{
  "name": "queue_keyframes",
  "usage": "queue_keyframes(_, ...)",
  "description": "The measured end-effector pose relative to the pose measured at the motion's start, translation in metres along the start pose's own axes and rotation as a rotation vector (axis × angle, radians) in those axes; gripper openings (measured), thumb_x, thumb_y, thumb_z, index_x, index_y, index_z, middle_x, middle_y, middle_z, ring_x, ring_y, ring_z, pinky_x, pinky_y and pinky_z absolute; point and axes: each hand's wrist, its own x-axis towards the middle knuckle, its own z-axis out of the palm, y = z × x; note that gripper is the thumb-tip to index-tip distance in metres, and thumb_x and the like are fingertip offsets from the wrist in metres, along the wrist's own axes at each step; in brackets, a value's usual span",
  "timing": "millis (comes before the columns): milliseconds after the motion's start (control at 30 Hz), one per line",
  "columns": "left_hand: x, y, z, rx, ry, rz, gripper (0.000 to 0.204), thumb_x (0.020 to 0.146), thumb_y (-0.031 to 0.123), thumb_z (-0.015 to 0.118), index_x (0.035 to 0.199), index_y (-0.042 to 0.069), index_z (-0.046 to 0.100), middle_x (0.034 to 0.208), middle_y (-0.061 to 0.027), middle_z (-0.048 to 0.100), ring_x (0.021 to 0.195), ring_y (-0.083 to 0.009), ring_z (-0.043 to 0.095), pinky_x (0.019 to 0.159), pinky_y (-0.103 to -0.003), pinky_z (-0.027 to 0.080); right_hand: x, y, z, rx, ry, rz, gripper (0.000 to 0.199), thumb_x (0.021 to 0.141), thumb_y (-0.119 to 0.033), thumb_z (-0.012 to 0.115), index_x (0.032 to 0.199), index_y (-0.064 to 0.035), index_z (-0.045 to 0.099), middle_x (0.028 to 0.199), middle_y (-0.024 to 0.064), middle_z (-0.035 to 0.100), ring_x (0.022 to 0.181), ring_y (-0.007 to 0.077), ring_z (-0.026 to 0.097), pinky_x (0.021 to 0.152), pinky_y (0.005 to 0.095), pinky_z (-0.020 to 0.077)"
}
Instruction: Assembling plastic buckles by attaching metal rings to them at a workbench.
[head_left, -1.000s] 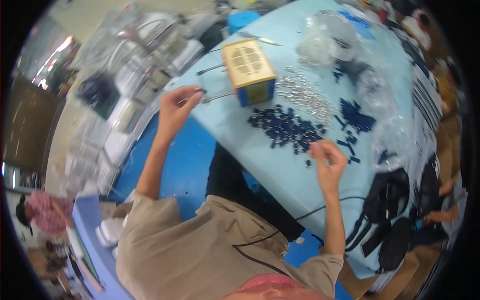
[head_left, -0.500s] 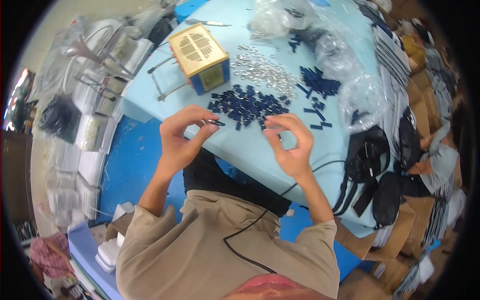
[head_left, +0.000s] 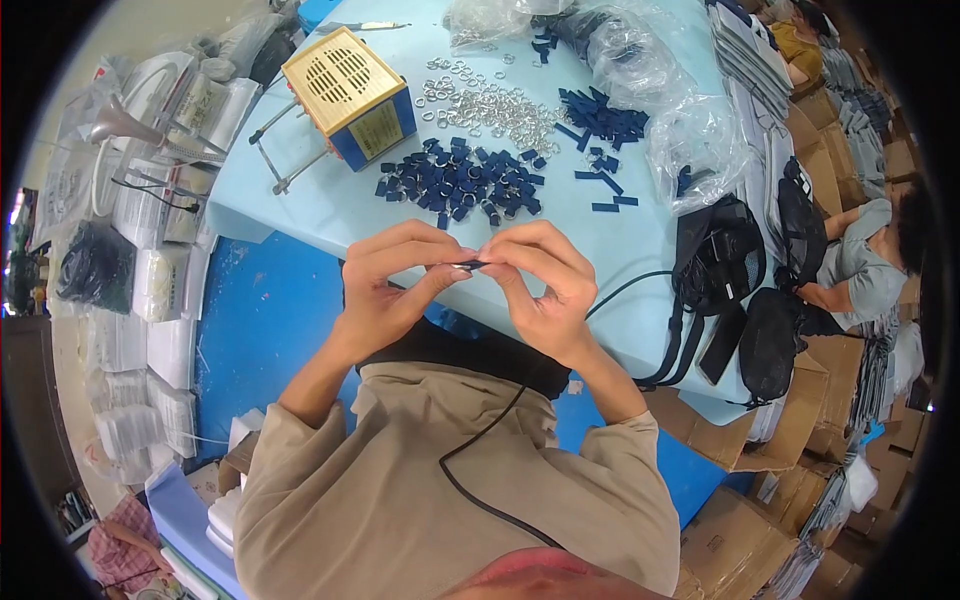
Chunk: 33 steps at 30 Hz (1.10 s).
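Observation:
My left hand and my right hand meet in front of my chest, fingertips pinched together on a small dark strap piece. They hover over the near edge of a light blue table. Just beyond them lies a pile of dark blue strap loops. Behind that sits a heap of small silver metal rings. Loose dark blue strips lie further right.
A tan and blue box with a slotted top stands at the table's far left. Clear plastic bags and black bags lie on the right. Another person sits at the right among cardboard boxes. Bagged goods pile up on the left.
My hands have come together from apart; a second ago each reached out over the table, and now both pinch the same small piece near my chest.

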Motion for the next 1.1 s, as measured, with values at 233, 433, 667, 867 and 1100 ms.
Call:
queue_keyframes(233,-0.003,0.008,0.004,-0.029,0.047,-0.010,0.021,0.079,-0.004,0.079,0.100,0.000,0.076,0.094,-0.0130,0.074,0.078,-0.0192,0.069,0.065,-0.027,0.053,-0.005,-0.003,0.010,-0.100,0.078,-0.086,0.021,0.078,0.016,0.073,0.094,0.0037,0.072,0.092,0.0125,0.069,0.077,0.0191,0.068,0.067,0.0278,0.0553)
queue_keyframes(433,-0.003,0.011,0.002,0.003,0.069,0.013,0.022,0.079,-0.003,0.080,0.101,-0.001,0.075,0.095,-0.0133,0.074,0.078,-0.0189,0.068,0.064,-0.027,0.053,0.000,-0.006,0.008,0.014,0.034,-0.046,0.021,0.079,0.014,0.075,0.096,0.0024,0.073,0.095,0.0144,0.071,0.078,0.0184,0.068,0.067,0.0271,0.0551)
queue_keyframes(667,-0.009,0.012,-0.001,0.021,0.079,0.007,0.022,0.078,-0.006,0.080,0.099,-0.003,0.074,0.092,-0.0157,0.074,0.081,-0.0221,0.070,0.069,-0.029,0.053,-0.004,-0.014,0.004,0.127,-0.012,0.069,0.027,0.081,0.008,0.077,0.106,0.0030,0.071,0.099,0.0130,0.071,0.085,0.0178,0.069,0.071,0.0272,0.0554)
queue_keyframes(867,-0.012,0.014,-0.002,0.016,0.084,0.037,0.023,0.076,-0.007,0.080,0.099,-0.002,0.074,0.091,-0.0156,0.074,0.079,-0.0204,0.069,0.066,-0.028,0.053,-0.004,-0.019,0.008,0.380,-0.006,0.436,0.019,0.087,0.000,0.077,0.105,0.0004,0.071,0.101,0.0103,0.072,0.089,0.0147,0.070,0.070,0.0240,0.0554)
queue_keyframes(1100,-0.019,0.012,-0.005,0.014,0.114,-0.002,0.023,0.076,-0.008,0.081,0.098,-0.003,0.075,0.091,-0.0159,0.073,0.079,-0.0197,0.069,0.065,-0.027,0.053,-0.007,-0.014,0.009,0.557,-0.072,0.534,0.013,0.087,-0.001,0.077,0.099,0.0009,0.071,0.103,0.0102,0.071,0.093,0.0134,0.069,0.072,0.0240,0.0565)
